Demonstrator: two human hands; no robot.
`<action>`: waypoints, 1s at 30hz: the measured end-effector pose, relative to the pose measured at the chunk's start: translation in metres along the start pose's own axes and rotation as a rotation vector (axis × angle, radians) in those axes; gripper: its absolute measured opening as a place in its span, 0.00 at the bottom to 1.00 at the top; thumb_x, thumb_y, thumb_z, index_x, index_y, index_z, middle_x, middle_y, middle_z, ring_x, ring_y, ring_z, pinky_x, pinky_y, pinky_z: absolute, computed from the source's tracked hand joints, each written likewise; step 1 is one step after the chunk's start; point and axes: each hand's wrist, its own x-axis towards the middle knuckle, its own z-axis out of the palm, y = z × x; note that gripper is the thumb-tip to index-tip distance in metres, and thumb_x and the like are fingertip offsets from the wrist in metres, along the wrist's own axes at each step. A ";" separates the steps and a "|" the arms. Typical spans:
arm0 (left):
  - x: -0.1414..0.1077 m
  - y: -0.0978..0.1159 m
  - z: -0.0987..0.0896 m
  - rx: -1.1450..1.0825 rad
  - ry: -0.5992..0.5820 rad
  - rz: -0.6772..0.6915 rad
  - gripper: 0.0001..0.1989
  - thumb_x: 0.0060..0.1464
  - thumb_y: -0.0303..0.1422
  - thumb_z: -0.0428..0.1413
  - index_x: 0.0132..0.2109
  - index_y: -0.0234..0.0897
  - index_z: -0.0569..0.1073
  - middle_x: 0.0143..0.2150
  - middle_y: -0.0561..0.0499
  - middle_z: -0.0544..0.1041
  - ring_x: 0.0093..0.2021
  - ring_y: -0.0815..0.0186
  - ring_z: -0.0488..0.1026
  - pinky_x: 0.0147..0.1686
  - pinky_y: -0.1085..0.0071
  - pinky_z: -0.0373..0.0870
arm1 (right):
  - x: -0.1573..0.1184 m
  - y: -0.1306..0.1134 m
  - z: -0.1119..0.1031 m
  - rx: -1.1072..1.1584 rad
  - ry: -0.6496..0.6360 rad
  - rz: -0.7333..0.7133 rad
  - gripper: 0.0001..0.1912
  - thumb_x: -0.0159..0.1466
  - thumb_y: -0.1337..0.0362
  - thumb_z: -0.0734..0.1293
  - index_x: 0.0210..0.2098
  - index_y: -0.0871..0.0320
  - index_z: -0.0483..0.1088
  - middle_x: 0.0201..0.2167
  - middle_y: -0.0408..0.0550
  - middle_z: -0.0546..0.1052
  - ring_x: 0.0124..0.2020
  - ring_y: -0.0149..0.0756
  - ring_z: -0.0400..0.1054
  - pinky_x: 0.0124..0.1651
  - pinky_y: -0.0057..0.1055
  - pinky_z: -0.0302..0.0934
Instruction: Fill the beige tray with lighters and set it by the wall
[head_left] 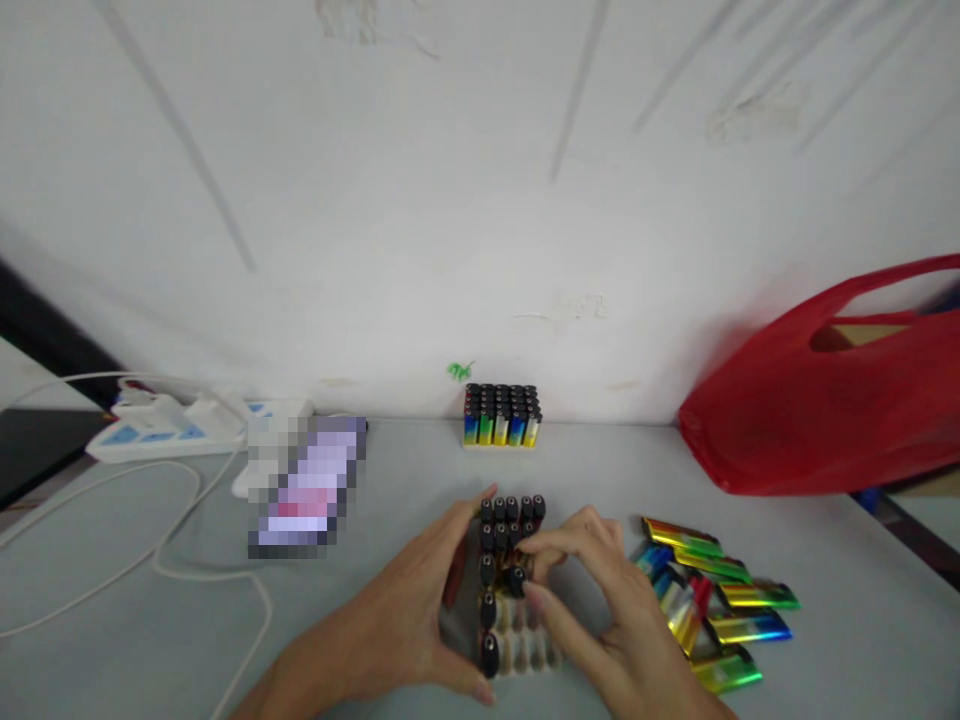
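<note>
Roughly by size: white wall behind, grey table (pixel 150 620) running up to it. Red plastic bag (pixel 825 400) slumped at the far right against the wall, a box showing inside it. White power strip (pixel 180 425) far left, its cables (pixel 187 560) looping over the table. Full tray of lighters (pixel 502 415) parked at the wall, caps up, apparently out of the way. Loose pile of rainbow lighters (pixel 712 600) lies flat just right of the right hand, within easy reach. Partly filled tray (pixel 517 650) sits near centre between both hands: black-capped lighters upright in the far rows and left column, near slots open. Left hand (pixel 405 620) cupped against the tray's left side, fingers curved, looks like bracing it. Right hand (pixel 600 600) pinched narrow on one lighter (pixel 517 580), seated cap-up in the tray.
</note>
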 end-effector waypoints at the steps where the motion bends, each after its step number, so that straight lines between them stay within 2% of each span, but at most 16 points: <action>1: 0.000 -0.001 0.001 0.000 0.003 -0.013 0.79 0.43 0.52 0.86 0.90 0.49 0.49 0.90 0.35 0.57 0.87 0.27 0.55 0.87 0.34 0.49 | 0.001 0.000 -0.001 -0.018 0.023 0.006 0.14 0.80 0.69 0.69 0.61 0.45 0.75 0.43 0.44 0.83 0.48 0.48 0.76 0.57 0.48 0.65; 6: -0.001 -0.001 0.002 -0.019 0.011 -0.027 0.78 0.42 0.53 0.87 0.89 0.48 0.52 0.89 0.35 0.57 0.88 0.29 0.55 0.87 0.36 0.48 | 0.002 0.000 -0.004 -0.007 0.042 -0.011 0.11 0.80 0.67 0.71 0.57 0.45 0.76 0.41 0.42 0.83 0.47 0.47 0.76 0.55 0.46 0.64; 10: -0.001 0.001 0.002 -0.024 0.009 -0.024 0.77 0.44 0.53 0.86 0.89 0.47 0.51 0.89 0.35 0.57 0.87 0.31 0.56 0.87 0.37 0.48 | 0.002 -0.001 0.003 0.007 0.030 -0.072 0.14 0.76 0.69 0.76 0.57 0.46 0.77 0.40 0.39 0.82 0.44 0.45 0.75 0.54 0.44 0.62; 14: -0.002 0.000 0.003 -0.018 0.022 -0.028 0.78 0.43 0.52 0.87 0.89 0.47 0.51 0.89 0.35 0.57 0.87 0.32 0.57 0.88 0.38 0.48 | 0.004 -0.003 0.010 -0.012 0.080 -0.108 0.15 0.78 0.72 0.72 0.57 0.46 0.79 0.41 0.41 0.83 0.44 0.44 0.75 0.52 0.42 0.62; 17: -0.002 -0.001 0.003 -0.030 0.026 -0.019 0.77 0.43 0.52 0.86 0.89 0.46 0.52 0.89 0.35 0.58 0.86 0.32 0.58 0.88 0.38 0.48 | 0.005 -0.005 0.009 -0.004 0.066 -0.152 0.15 0.79 0.73 0.71 0.57 0.47 0.80 0.41 0.42 0.86 0.43 0.43 0.75 0.50 0.41 0.63; 19: -0.001 -0.001 0.002 -0.021 0.024 -0.019 0.78 0.43 0.52 0.87 0.89 0.47 0.52 0.89 0.35 0.58 0.86 0.31 0.59 0.87 0.37 0.49 | 0.004 -0.005 0.006 -0.021 0.104 -0.149 0.14 0.79 0.72 0.69 0.56 0.47 0.81 0.40 0.42 0.85 0.42 0.44 0.75 0.50 0.41 0.63; 22: -0.001 -0.001 0.002 0.005 0.025 -0.032 0.79 0.41 0.52 0.87 0.89 0.48 0.52 0.89 0.34 0.59 0.86 0.30 0.59 0.87 0.35 0.49 | 0.002 0.002 0.002 -0.170 0.253 -0.049 0.11 0.81 0.69 0.67 0.53 0.47 0.81 0.39 0.44 0.85 0.43 0.47 0.75 0.51 0.44 0.62; 25: -0.001 0.000 0.002 -0.007 0.025 -0.031 0.79 0.41 0.52 0.87 0.89 0.49 0.51 0.89 0.36 0.58 0.86 0.31 0.59 0.87 0.36 0.48 | -0.001 0.016 -0.002 -0.531 0.411 0.175 0.11 0.81 0.61 0.66 0.54 0.49 0.81 0.49 0.55 0.87 0.52 0.59 0.76 0.56 0.55 0.61; 27: -0.001 0.000 0.002 -0.025 0.022 -0.030 0.79 0.42 0.52 0.87 0.89 0.50 0.51 0.90 0.37 0.56 0.87 0.31 0.58 0.88 0.36 0.47 | -0.002 0.026 -0.005 -0.812 0.444 0.327 0.17 0.79 0.56 0.65 0.60 0.54 0.80 0.59 0.67 0.84 0.57 0.71 0.74 0.58 0.64 0.61; 30: -0.002 -0.001 0.001 -0.029 0.022 -0.037 0.79 0.42 0.52 0.87 0.89 0.49 0.51 0.90 0.36 0.56 0.87 0.30 0.57 0.88 0.35 0.45 | -0.005 0.036 -0.012 -1.132 0.379 0.484 0.26 0.78 0.53 0.65 0.66 0.65 0.77 0.68 0.82 0.76 0.61 0.82 0.74 0.60 0.72 0.61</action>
